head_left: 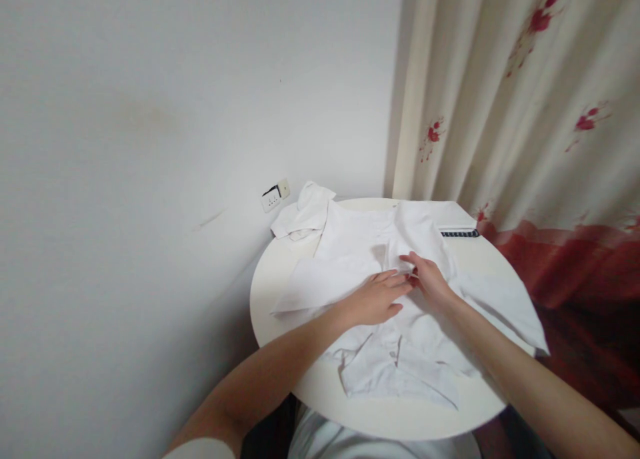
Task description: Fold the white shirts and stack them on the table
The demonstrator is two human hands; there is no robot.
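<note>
- left hand and right hand are together on the white shirt; whether they pinch it, i cannot tell.
- table under them probably keeps it spread.

The shirt lies across the table, its collar toward the near edge and one sleeve running over the right edge, with the left hand and, just right of it, the right hand at its middle. Bunched cloth sits at the table's far left, near a wall socket, and a strip at its far right. The wall stands left and behind, the curtain far right.
</note>
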